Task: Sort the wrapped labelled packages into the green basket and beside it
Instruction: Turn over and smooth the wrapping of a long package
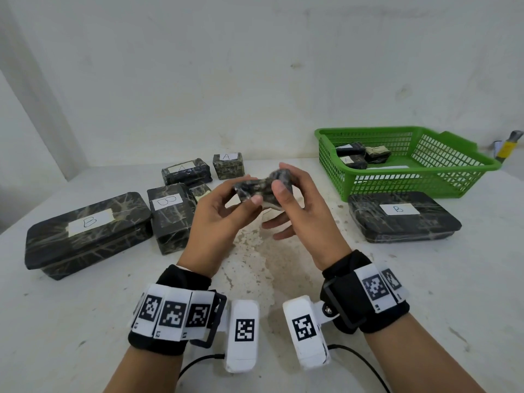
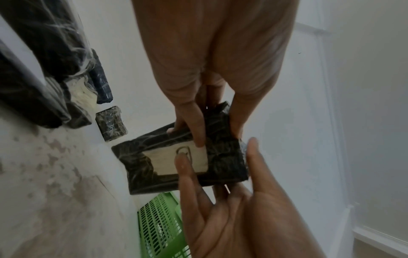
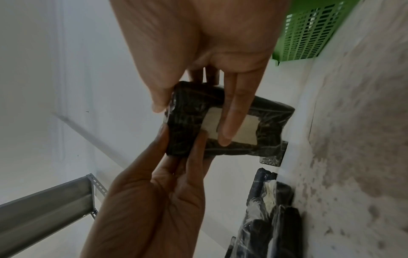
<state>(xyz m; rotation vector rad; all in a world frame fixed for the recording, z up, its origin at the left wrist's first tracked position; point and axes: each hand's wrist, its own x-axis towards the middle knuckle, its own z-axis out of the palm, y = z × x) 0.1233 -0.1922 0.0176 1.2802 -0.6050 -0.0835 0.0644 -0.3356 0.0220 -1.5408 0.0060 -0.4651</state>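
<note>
Between my two hands, above the worktop (image 1: 85,321), I hold a small wrapped package (image 1: 262,186), its long axis running left to right. My left hand (image 1: 218,219) pinches its left end between thumb and fingers; my right hand (image 1: 300,205) clamps the right end. It is a dark, marbled block under crinkled clear film, with a pale paper label (image 2: 183,159) turned away from me. Beyond my right hand sits the green basket (image 1: 459,163), slotted plastic, holding three packages.

Dark marbled packages (image 1: 88,231) carry white labels (image 1: 399,209); the latticed basket (image 1: 453,177) is bright green.
</note>
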